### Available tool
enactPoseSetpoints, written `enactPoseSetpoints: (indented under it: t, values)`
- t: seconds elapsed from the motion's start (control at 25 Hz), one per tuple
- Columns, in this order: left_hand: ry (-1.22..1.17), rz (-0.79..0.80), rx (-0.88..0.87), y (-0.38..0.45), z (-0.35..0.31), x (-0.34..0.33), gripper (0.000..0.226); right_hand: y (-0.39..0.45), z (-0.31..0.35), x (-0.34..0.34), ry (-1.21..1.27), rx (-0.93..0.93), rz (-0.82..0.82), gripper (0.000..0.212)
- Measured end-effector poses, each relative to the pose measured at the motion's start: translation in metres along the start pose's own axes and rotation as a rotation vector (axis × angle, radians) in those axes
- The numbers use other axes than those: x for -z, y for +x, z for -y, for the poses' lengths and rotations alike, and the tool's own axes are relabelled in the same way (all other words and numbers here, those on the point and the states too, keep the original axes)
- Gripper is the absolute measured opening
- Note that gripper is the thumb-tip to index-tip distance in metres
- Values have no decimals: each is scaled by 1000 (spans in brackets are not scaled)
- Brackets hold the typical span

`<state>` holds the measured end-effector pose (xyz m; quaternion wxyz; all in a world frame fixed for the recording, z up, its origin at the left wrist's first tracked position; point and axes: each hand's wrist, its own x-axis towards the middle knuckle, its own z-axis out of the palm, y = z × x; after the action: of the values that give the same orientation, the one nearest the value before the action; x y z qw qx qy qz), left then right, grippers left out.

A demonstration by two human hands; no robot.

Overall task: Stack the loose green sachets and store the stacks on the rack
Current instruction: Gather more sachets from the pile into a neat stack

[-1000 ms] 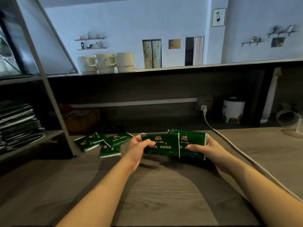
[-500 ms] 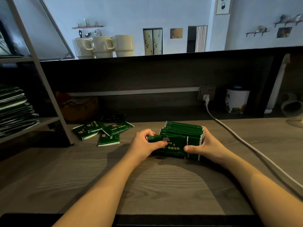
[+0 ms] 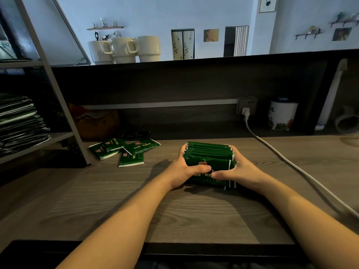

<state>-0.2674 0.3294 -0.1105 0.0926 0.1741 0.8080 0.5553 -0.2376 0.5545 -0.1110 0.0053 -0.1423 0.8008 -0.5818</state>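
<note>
A stack of green sachets [image 3: 209, 154] stands on edge on the wooden counter [image 3: 136, 200], squeezed between both hands. My left hand [image 3: 184, 169] grips its left end with the thumb across the front sachet. My right hand [image 3: 237, 169] grips the right end, its thumb meeting the left one. Several loose green sachets [image 3: 126, 150] lie flat on the counter to the left. The rack [image 3: 48, 138] at far left holds stored sachet stacks [image 3: 19, 121] on its shelf.
A white power cable [image 3: 291, 164] runs from the wall socket [image 3: 246, 105] across the counter on my right. A white printed canister [image 3: 281, 115] stands at the back right. A brown bag [image 3: 97, 123] sits behind the loose sachets. Mugs [image 3: 124, 48] stand on the upper ledge.
The front sachet, held apart to the left a second ago, has been pushed against the stack. Both hands have closed in on the stack's ends, thumbs now meeting in front.
</note>
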Motion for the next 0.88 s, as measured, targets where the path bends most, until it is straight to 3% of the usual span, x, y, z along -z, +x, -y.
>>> enactPoseSetpoints:
  t: [0.12,0.36,0.48,0.56,0.68,0.8,0.88]
  values:
    - [42,-59,-31,-2,1,0,97,-1,1,-4,0,28,3,91]
    - [26,-36,-20,-9,-6,-8,94,-2,5,-14,15,50,-11,101]
    - [41,-21,27,-17,-11,-5,118,-3,8,-13,12,43,-52,90]
    - [68,-26,78,-17,-14,4,116,-5,9,-11,13,14,-78,83]
    - [53,-327,122,-6,-11,35,82,-6,10,-10,1,-19,-75,74]
    - [365,-644,222,5,21,85,44,-7,13,-11,0,-29,-80,72]
    - [642,-568,399,4,42,113,53,-7,14,-13,14,-36,-91,71]
